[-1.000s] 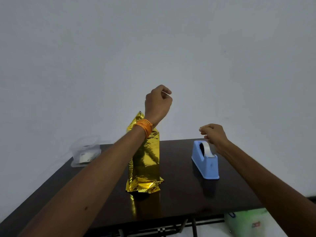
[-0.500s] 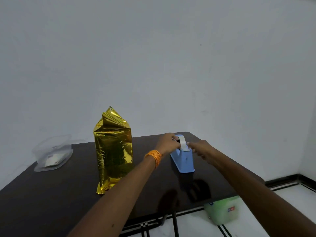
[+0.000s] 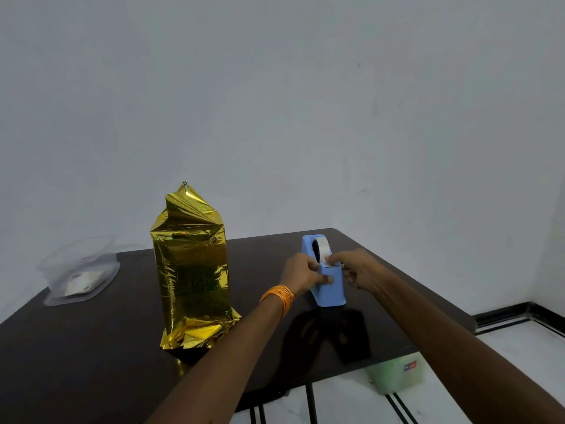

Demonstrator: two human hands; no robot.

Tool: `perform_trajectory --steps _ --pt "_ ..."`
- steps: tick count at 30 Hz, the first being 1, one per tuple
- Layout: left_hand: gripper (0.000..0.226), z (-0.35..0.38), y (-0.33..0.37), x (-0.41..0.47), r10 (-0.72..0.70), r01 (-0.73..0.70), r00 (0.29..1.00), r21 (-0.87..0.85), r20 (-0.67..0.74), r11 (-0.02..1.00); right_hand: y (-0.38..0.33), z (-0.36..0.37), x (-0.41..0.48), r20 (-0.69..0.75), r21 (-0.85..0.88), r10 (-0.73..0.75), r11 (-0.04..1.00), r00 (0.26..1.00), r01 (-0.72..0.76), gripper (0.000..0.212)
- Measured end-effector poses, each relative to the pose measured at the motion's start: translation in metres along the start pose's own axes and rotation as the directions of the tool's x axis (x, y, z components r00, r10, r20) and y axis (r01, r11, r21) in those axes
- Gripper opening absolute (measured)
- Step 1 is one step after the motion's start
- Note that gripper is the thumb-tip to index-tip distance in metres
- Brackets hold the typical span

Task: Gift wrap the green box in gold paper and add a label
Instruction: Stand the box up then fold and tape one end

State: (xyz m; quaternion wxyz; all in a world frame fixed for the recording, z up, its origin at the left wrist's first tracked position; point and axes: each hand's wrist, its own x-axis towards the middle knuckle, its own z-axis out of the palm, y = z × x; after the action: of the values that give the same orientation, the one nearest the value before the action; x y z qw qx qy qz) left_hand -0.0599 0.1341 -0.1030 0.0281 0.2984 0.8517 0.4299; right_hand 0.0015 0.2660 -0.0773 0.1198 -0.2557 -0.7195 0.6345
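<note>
Gold-wrapped box (image 3: pixel 191 270) stands upright, long axis vertical, off to the left of both hands; left hand (image 3: pixel 301 275) is nearer, gripping the blue tape dispenser (image 3: pixel 330 290), while right hand (image 3: pixel 357 269) looks like it's pinching the tape end (image 3: pixel 329 264).

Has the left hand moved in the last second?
Yes. The left hand dropped from above the gold parcel, rightward to the dispenser.
</note>
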Motion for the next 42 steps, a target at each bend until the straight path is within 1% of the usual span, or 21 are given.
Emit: perform_trajectory --steps 3,6,8,10,14,16,20,22,24,28,30,34,36,37,39,40,42 --pt "0.033 0.0 0.001 -0.001 0.002 -0.002 1.0 0.003 -0.017 1.0 -0.006 0.002 0.007 -0.048 -0.074 -0.021 0.997 0.999 0.017 0.023" --pt "0.031 -0.001 0.001 -0.002 0.001 -0.001 1.0 -0.002 -0.028 1.0 -0.01 0.005 0.009 -0.093 -0.188 -0.114 0.978 0.989 0.095 0.025" --pt "0.036 0.0 0.002 -0.004 0.002 -0.002 1.0 -0.003 -0.032 1.0 -0.011 0.007 0.006 -0.11 -0.266 -0.18 0.953 0.978 0.145 0.025" --pt "0.041 0.001 0.001 -0.005 0.0 0.0 0.999 -0.002 -0.039 1.0 -0.012 0.007 0.002 -0.138 -0.295 -0.234 0.937 0.962 0.186 0.025" --pt "0.043 0.002 0.0 -0.005 0.008 -0.009 0.999 -0.012 -0.045 1.0 -0.016 0.009 -0.008 -0.179 -0.299 -0.294 0.926 0.939 0.233 0.023" --pt "0.043 0.002 0.0 -0.006 0.012 -0.012 0.999 -0.01 -0.049 1.0 -0.014 0.009 -0.013 -0.173 -0.256 -0.267 0.942 0.948 0.219 0.026" --pt "0.04 0.005 -0.001 -0.006 0.016 -0.017 0.998 -0.007 -0.066 1.0 0.001 0.0 -0.023 -0.151 -0.07 -0.173 0.984 0.973 0.164 0.023" --pt "0.035 0.004 -0.002 -0.005 0.018 -0.017 0.998 0.009 -0.065 1.0 0.007 -0.001 -0.025 -0.156 -0.043 -0.156 0.988 0.975 0.151 0.021" --pt "0.03 0.003 -0.001 -0.005 0.025 -0.024 0.998 0.021 -0.063 0.999 0.011 0.0 -0.024 -0.162 -0.059 -0.173 0.984 0.971 0.166 0.023" --pt "0.028 0.004 -0.002 -0.006 0.036 -0.034 0.997 0.024 -0.072 0.999 0.021 0.001 -0.02 -0.168 -0.122 -0.198 0.976 0.966 0.179 0.027" --pt "0.029 0.005 -0.003 -0.006 0.035 -0.033 0.997 0.021 -0.072 0.999 0.026 -0.001 -0.019 -0.151 -0.182 -0.245 0.959 0.958 0.216 0.03" --pt "0.03 0.005 -0.004 -0.005 0.033 -0.032 0.998 0.018 -0.059 0.999 0.022 -0.007 -0.019 -0.125 -0.384 -0.345 0.881 0.93 0.275 0.029" --pt "0.031 0.006 -0.005 -0.005 0.041 -0.038 0.997 0.052 -0.071 0.998 0.019 -0.01 -0.023 -0.078 -0.538 -0.334 0.807 0.939 0.243 0.024" --pt "0.028 0.007 -0.006 -0.004 0.043 -0.039 0.996 0.055 -0.076 0.998 0.02 -0.01 -0.027 -0.06 -0.589 -0.314 0.777 0.948 0.221 0.024" --pt "0.026 0.006 -0.006 -0.004 0.045 -0.041 0.997 0.055 -0.066 0.998 0.026 -0.014 -0.032 -0.053 -0.606 -0.308 0.766 0.95 0.214 0.03" --pt "0.029 0.005 -0.006 -0.004 0.044 -0.041 0.998 0.066 -0.049 0.997 0.028 -0.017 -0.035 -0.069 -0.6 -0.341 0.765 0.938 0.234 0.031" --pt "0.039 0.0 -0.002 -0.012 0.036 -0.036 0.999 0.114 -0.006 0.993 0.025 -0.022 -0.047 -0.084 -0.559 -0.419 0.771 0.904 0.306 0.025"
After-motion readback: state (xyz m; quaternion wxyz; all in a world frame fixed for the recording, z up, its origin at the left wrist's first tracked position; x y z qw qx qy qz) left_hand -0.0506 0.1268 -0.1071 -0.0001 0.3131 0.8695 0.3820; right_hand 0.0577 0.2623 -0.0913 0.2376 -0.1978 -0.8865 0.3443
